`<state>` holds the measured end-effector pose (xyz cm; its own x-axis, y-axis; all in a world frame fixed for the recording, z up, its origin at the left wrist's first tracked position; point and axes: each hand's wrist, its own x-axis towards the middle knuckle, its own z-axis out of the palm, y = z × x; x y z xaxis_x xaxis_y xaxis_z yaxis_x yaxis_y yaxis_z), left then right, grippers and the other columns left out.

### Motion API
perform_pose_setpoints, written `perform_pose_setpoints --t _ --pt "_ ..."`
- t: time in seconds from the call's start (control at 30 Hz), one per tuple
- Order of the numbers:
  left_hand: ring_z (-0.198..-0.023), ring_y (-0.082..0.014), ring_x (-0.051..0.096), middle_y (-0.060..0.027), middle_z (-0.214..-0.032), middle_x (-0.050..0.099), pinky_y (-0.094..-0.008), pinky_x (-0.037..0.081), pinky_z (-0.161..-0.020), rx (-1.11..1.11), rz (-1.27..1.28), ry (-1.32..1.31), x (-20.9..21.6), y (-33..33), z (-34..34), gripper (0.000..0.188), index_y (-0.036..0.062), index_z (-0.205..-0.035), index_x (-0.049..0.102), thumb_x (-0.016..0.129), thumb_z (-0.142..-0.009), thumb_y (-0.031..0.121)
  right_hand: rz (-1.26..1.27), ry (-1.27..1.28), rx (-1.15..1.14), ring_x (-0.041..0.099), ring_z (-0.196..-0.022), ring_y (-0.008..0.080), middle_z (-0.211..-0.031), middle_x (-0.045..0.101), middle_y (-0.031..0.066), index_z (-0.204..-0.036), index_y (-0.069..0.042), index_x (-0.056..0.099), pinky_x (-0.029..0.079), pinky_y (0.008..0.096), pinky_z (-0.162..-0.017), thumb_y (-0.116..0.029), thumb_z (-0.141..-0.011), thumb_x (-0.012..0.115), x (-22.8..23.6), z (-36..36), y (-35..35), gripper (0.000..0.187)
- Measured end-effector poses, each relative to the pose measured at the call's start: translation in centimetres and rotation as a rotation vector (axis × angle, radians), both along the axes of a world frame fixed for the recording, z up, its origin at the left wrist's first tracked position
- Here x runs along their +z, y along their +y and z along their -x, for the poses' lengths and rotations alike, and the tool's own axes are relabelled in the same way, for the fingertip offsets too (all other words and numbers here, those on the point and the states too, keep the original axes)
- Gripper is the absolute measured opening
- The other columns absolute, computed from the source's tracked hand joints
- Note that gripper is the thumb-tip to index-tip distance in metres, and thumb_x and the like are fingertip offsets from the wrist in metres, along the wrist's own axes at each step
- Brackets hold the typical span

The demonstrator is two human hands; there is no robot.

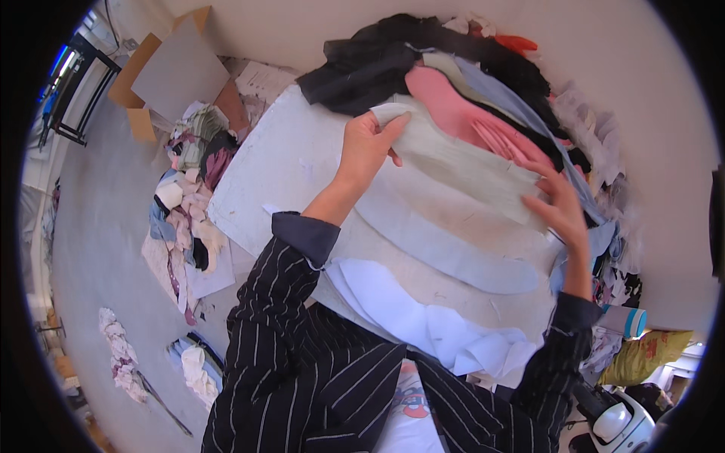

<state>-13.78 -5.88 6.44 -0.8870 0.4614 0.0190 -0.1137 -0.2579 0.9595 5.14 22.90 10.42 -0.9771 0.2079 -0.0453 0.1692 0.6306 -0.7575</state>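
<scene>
A long, curved piece of pale grey-green fabric (461, 166) stretches between my two hands above the white table (260, 181). At its far left end, my left hand (370, 147) is closed, pinching the corner between thumb and fingers. My right hand (559, 204) is at the other end, with thumb and fingers spread apart and touching the cloth. A light blue-grey curved fabric piece (445, 253) lies flat on the table just nearer to me. Closer still, white fabric pieces (423, 317) lie rumpled along the near edge.
Pink fabric pieces (453, 106) and black cloth (362, 68) are heaped at the table's far side. Scraps (189, 211) pile up left of the table, by an open cardboard box (181, 75). A white machine (619, 423) and a yellow bag (646, 359) stand at lower right.
</scene>
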Motion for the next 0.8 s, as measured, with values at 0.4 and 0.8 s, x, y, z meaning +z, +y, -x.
perform_pose_setpoints --t 0.4,0.8 --pt "-0.046 -0.0073 0.055 -0.0027 -0.069 0.066 -0.0196 0.036 -0.039 -0.087 0.427 -0.189 -4.5 -9.3 -3.5 0.018 0.0010 -0.091 0.062 0.068 -0.093 0.018 0.450 -0.263 -0.191 0.048 -0.067 0.0046 -0.073 0.055 -0.0031 -0.120 -0.003 0.060 0.039 0.0196 -0.061 0.001 -0.073 0.076 -2.9 -10.9 -11.6 0.050" --pt "-0.046 -0.0074 0.051 -0.0013 -0.061 0.062 -0.0247 0.037 -0.045 0.135 0.725 0.245 -6.8 -7.0 0.8 0.020 0.0000 -0.088 0.066 0.073 -0.087 0.019 0.322 -0.183 -0.217 0.050 -0.063 0.0093 -0.069 0.058 0.0018 -0.117 -0.005 0.061 0.041 0.0248 -0.059 -0.006 -0.074 0.076 -6.5 -7.1 -10.8 0.046"
